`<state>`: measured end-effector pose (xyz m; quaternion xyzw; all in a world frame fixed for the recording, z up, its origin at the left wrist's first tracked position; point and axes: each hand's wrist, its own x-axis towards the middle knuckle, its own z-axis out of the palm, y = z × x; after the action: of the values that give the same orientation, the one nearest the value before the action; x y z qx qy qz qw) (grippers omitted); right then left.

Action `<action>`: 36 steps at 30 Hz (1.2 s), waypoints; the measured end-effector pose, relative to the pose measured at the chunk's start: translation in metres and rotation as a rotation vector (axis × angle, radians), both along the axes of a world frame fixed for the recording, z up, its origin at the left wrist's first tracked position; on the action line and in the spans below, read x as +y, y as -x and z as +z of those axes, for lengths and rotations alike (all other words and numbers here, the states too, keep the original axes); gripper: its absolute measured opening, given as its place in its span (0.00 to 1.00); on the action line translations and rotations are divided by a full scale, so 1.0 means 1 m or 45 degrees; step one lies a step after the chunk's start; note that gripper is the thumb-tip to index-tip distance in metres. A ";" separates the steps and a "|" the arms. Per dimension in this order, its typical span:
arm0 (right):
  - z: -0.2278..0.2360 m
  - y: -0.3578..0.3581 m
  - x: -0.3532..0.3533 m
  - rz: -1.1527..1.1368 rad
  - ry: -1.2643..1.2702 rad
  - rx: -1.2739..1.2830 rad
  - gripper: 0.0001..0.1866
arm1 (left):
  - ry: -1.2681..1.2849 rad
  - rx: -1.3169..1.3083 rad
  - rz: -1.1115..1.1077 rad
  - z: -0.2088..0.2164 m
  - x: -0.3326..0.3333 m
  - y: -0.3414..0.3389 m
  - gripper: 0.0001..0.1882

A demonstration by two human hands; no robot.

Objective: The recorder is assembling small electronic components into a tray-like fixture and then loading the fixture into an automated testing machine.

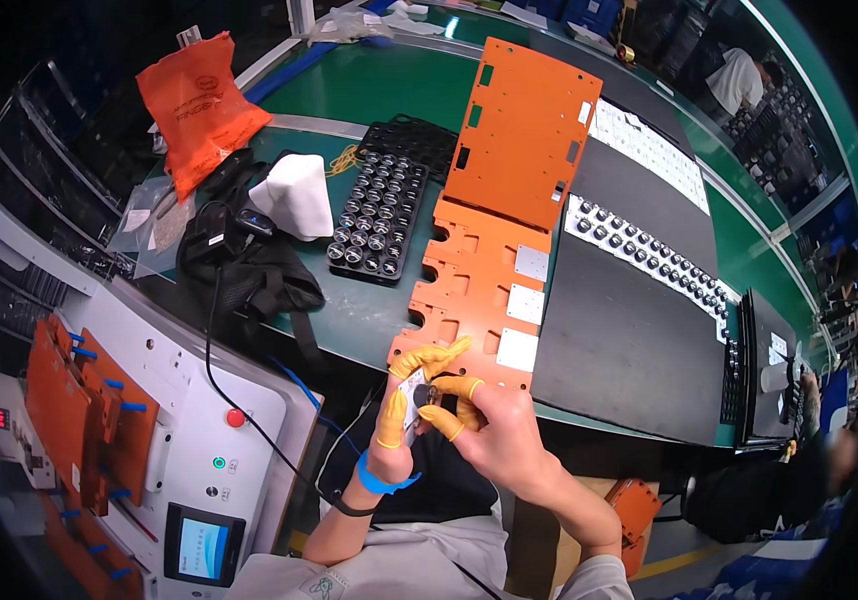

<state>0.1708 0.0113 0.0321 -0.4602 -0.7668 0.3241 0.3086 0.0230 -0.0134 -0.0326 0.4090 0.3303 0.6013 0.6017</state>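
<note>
My left hand (391, 440), in yellow finger cots with a blue band at the wrist, grips a small white plate (411, 388) in front of my body. Against that plate, my right hand (494, 425), also in yellow finger cots, pinches a small dark round part (423, 396). Its exact kind is partly hidden by the fingers. Just beyond both hands lies an orange fixture board (464, 270) with cut-outs, where white square plates (526, 303) sit along the right side. An orange cover panel (521, 130) extends from its far end.
A black tray (379, 215) of round lens-like parts stands left of the fixture. On the dark mat (619, 340) to the right runs a white strip (649, 255) with black round parts. A machine (259, 410) with a red button flanks my left; a person's dark sleeve (759, 505) shows at right.
</note>
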 end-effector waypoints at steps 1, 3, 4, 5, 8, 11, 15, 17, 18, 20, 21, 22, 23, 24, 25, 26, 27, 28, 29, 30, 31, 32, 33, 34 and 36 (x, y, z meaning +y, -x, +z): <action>0.000 0.001 0.001 -0.006 -0.035 0.008 0.16 | 0.000 0.003 -0.002 0.000 0.000 0.000 0.36; -0.006 0.001 0.002 -0.016 -0.070 0.018 0.15 | 0.025 -0.025 -0.024 -0.002 0.000 0.000 0.35; -0.016 0.000 0.005 0.021 -0.244 0.045 0.14 | 0.025 -0.023 -0.029 -0.001 0.000 -0.001 0.35; -0.020 -0.001 0.006 0.058 -0.418 0.071 0.13 | 0.018 0.013 -0.029 0.002 -0.001 -0.002 0.37; -0.020 -0.004 0.005 0.046 -0.361 0.028 0.14 | -0.052 0.118 0.019 0.000 -0.001 -0.008 0.39; -0.001 -0.009 0.003 0.090 -0.036 0.021 0.18 | -0.111 0.206 0.086 0.010 0.002 -0.015 0.49; -0.004 -0.015 0.004 0.081 0.075 0.024 0.22 | -0.218 0.501 0.051 0.019 0.005 -0.015 0.68; -0.013 -0.021 0.010 0.122 0.233 0.150 0.24 | -0.255 0.705 0.060 0.019 0.007 -0.012 0.68; -0.010 -0.022 0.010 0.106 0.301 0.241 0.25 | -0.255 0.705 0.060 0.019 0.007 -0.010 0.68; -0.013 -0.028 0.015 0.118 0.369 0.238 0.25 | -0.195 0.775 -0.048 0.017 0.005 -0.005 0.65; -0.014 -0.031 0.017 0.130 0.437 0.235 0.26 | -0.165 0.809 -0.103 0.016 0.005 -0.004 0.64; -0.008 -0.031 0.018 0.122 0.443 0.233 0.20 | -0.164 0.812 -0.099 0.018 0.004 -0.004 0.64; -0.010 -0.030 0.018 0.126 0.443 0.234 0.20 | -0.138 0.768 -0.127 0.021 0.003 -0.006 0.64; -0.014 -0.029 0.017 0.100 0.433 0.291 0.17 | -0.112 0.724 -0.155 0.024 0.002 -0.008 0.63; -0.017 -0.028 0.016 0.070 0.424 0.348 0.15 | -0.188 0.675 -0.099 0.027 0.004 -0.014 0.63; -0.009 -0.023 0.015 0.051 0.413 0.435 0.10 | -0.187 0.675 -0.099 0.024 0.005 -0.015 0.63; -0.011 -0.022 0.014 0.051 0.414 0.435 0.10 | -0.168 0.652 -0.079 0.018 0.007 -0.016 0.62; -0.014 -0.021 0.012 0.005 0.348 0.390 0.10 | -0.152 0.628 -0.060 0.019 0.008 -0.017 0.61; -0.016 -0.021 0.011 -0.041 0.281 0.345 0.10 | -0.154 0.627 -0.060 0.021 0.008 -0.019 0.61; -0.016 -0.022 0.011 -0.040 0.279 0.343 0.10 | -0.187 0.553 0.041 0.025 0.008 -0.022 0.55; -0.018 -0.024 0.013 -0.056 0.165 0.353 0.10 | -0.216 0.479 0.137 0.028 0.008 -0.024 0.49; -0.019 -0.026 0.013 -0.072 0.050 0.361 0.10 | -0.126 0.608 0.170 0.028 0.006 -0.014 0.42; -0.019 -0.027 0.013 -0.097 0.053 0.408 0.10 | -0.081 0.585 0.231 0.026 0.007 -0.013 0.37; -0.017 -0.027 0.013 -0.096 0.055 0.406 0.10 | -0.035 0.562 0.296 0.024 0.008 -0.012 0.32; -0.010 -0.027 0.013 -0.054 0.079 0.425 0.15 | 0.048 0.367 0.175 0.022 0.008 -0.001 0.17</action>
<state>0.1982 0.0241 0.0224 -0.4255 -0.6846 0.4130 0.4239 0.0243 -0.0049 -0.0110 0.4564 0.4515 0.5697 0.5130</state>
